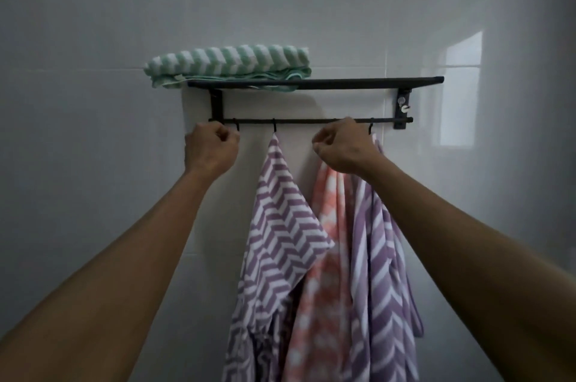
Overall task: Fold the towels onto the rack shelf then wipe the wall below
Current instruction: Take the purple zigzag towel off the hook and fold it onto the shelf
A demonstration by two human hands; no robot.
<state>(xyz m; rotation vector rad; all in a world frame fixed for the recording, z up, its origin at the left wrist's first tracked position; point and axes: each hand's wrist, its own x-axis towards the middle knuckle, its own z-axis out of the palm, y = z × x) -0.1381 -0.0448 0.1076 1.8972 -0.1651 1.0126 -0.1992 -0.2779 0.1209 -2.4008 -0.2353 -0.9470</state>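
A folded green-and-white towel (230,65) lies on the left part of the black rack shelf (358,82). Three towels hang from hooks on the lower bar (299,121): a purple chevron towel (277,225), a pink towel (327,257) and a purple striped towel (380,272). My left hand (212,149) is raised just below the bar's left end, fingers curled, beside an empty hook (237,129), with nothing visible in it. My right hand (343,149) has its fingers curled too. It is in front of the pink towel's top, which it hides.
Glossy grey-white tiled wall (124,194) surrounds the rack. The right half of the shelf is bare. A small white hook (405,107) sits on the right bracket. A window reflection (461,91) shows at the right.
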